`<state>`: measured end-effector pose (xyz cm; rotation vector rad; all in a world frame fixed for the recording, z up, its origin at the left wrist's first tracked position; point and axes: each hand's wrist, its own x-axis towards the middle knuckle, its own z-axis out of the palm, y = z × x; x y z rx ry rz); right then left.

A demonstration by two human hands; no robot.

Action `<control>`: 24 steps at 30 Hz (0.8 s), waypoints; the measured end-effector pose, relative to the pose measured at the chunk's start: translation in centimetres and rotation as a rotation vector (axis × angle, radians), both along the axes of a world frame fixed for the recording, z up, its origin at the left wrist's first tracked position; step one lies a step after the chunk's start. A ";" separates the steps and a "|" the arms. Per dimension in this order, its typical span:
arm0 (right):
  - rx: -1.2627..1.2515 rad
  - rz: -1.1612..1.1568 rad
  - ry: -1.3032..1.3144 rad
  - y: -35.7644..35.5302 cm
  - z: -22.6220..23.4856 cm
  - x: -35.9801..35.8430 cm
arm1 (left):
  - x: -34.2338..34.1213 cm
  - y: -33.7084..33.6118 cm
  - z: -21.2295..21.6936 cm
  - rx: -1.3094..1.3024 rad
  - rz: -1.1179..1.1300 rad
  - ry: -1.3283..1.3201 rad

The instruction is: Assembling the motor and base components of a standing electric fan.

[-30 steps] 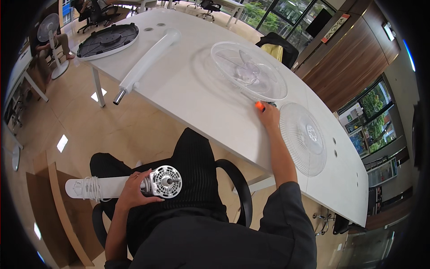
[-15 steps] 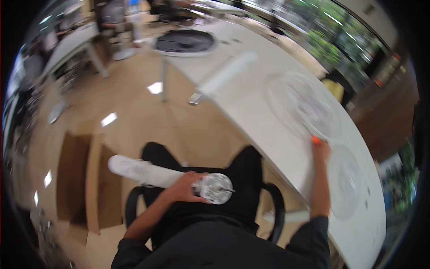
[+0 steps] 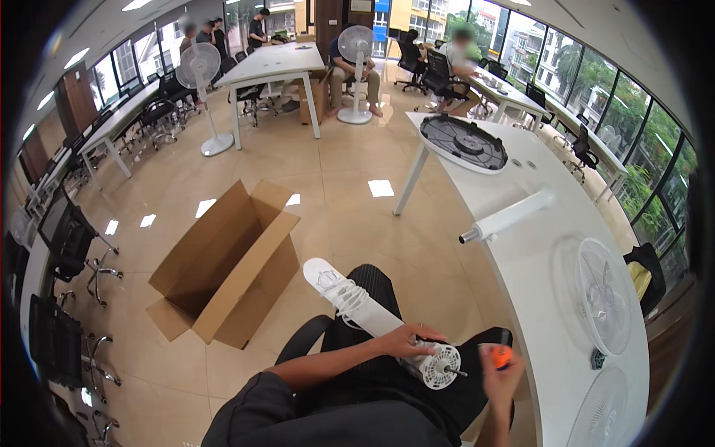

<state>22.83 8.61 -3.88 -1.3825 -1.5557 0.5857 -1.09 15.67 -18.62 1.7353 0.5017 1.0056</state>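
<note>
Across my lap lies the white upper body of a stand fan [image 3: 380, 319], its cord [image 3: 350, 296] bundled around the neck. My left hand [image 3: 412, 340] is closed around the fan's motor housing [image 3: 439, 368], whose thin metal shaft points right. To the right of the housing and apart from it, my right hand [image 3: 500, 380] is closed on a small orange-and-black tool [image 3: 502, 357], blurred by motion. On the table at the right are a clear fan blade inside a round grille [image 3: 605, 296] and a second round grille [image 3: 602, 410].
The white table [image 3: 514, 231] runs along my right. It bears a white pole [image 3: 514, 214] and an upturned round fan base [image 3: 465, 141]. An open cardboard box [image 3: 257, 287] stands on the floor at left. Assembled fans [image 3: 358, 74] and several people are farther off.
My right hand has come from the table to beside the motor housing with the orange-and-black tool. My left hand keeps its hold on the housing. The view has turned and lifted.
</note>
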 end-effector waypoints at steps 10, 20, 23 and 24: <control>0.028 0.083 -0.221 5.9 -6.1 -10.4 | -1.0 2.2 -5.1 -0.868 -0.107 -0.668; 0.117 0.049 -0.110 5.8 -9.3 -11.3 | -2.4 2.3 -2.9 -1.029 -0.133 -0.672; 0.076 0.060 -0.077 5.6 -9.5 -11.0 | -2.4 2.1 -2.8 -1.041 -0.156 -0.669; 0.069 0.065 -0.068 5.4 -9.6 -10.9 | -2.3 2.0 -2.8 -1.036 -0.164 -0.672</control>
